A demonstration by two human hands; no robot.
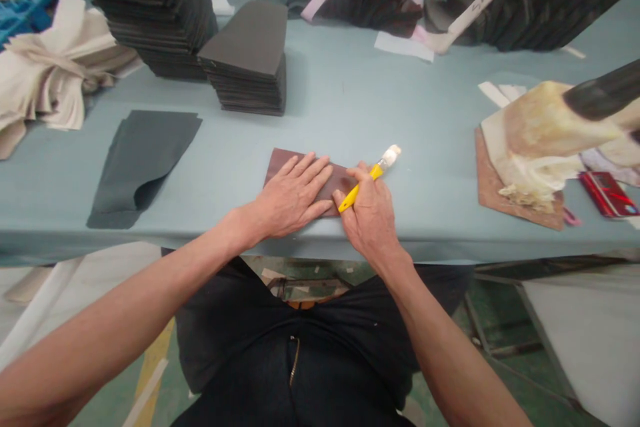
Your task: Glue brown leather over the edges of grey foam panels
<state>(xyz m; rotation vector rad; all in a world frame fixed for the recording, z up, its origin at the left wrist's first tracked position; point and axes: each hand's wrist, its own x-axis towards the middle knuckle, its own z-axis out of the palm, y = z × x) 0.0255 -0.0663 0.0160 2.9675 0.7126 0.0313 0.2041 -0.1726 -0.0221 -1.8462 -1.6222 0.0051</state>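
A dark brown rectangular piece, leather-like, lies flat near the table's front edge. Across its left part my left hand rests flat with the fingers stretched out. My right hand is at the piece's right end, its fingers closed round a brush with a yellow handle. The white-coated bristles point up and to the right, clear of the piece. Part of the brown piece is hidden under both hands.
Dark sheets with a curled corner lie at left. Behind stand a short dark stack and a taller one. Cream pieces lie far left. At right are a glue-crusted container on a brown board and a red object.
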